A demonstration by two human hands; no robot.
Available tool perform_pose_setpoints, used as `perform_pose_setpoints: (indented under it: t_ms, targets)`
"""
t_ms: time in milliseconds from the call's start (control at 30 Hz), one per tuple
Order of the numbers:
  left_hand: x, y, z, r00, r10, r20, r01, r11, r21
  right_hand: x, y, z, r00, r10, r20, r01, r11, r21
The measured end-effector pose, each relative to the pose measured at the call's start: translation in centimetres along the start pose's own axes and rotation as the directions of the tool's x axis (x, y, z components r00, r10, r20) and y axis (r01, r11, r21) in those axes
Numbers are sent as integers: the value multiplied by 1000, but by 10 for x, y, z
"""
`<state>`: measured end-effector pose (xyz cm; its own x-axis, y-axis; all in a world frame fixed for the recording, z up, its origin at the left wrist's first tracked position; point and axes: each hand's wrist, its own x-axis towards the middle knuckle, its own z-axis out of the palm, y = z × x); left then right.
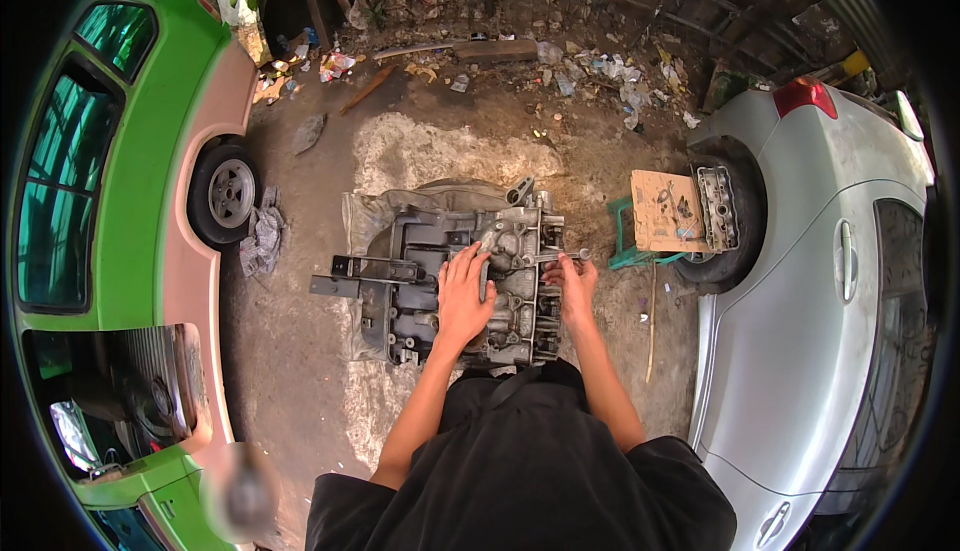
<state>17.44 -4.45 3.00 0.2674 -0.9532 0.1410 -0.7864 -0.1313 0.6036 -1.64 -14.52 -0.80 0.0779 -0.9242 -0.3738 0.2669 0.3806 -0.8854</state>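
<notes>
A grey metal engine block (418, 303) lies in front of me on a dark crumpled sheet (357, 216) on the ground. My left hand (463, 299) rests on top of the block, palm down with its fingers stretched out. At the block's right edge, my right hand (574, 291) is closed round a wrench (583, 254), which lies sideways above the fingers with one end over the engine. The fingertips of that hand partly hide what is below it. A flat dark metal bar (335, 286) sticks out at the engine's left side.
A green stool (622, 236) at the right carries a brown board (655, 206) and a long metal engine part (719, 209). A green and pink car (190, 291) stands left, a silver car (780, 321) right. Litter (620, 81) and a wooden plank (495, 50) lie at the back.
</notes>
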Motion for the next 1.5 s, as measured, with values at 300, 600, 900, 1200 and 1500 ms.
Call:
perform_pose_setpoints:
  t_ms: [300, 600, 900, 1200, 1500]
  targets:
    - [-2, -1, 0, 999, 45, -5, -44, 999, 32, -43, 23, -16, 991, 101, 86, -103, 995, 17]
    - [-1, 0, -2, 998, 1, 57, -3, 1000, 27, -45, 22, -7, 993, 54, 100, -40, 989, -141]
    - [-1, 1, -1, 1000, 11, 10, -11, 1000, 14, -41, 15, 3, 995, 11, 97, 15, 965, -263]
    - [-1, -1, -2, 999, -4, 39, 5, 1000, -12, -24, 14, 9, 994, -94, 54, 103, 975, -196]
    - [0, -1, -1, 999, -11, 34, 11, 1000, -14, 35, 11, 50, 989, -144, 21, 138, 886, -443]
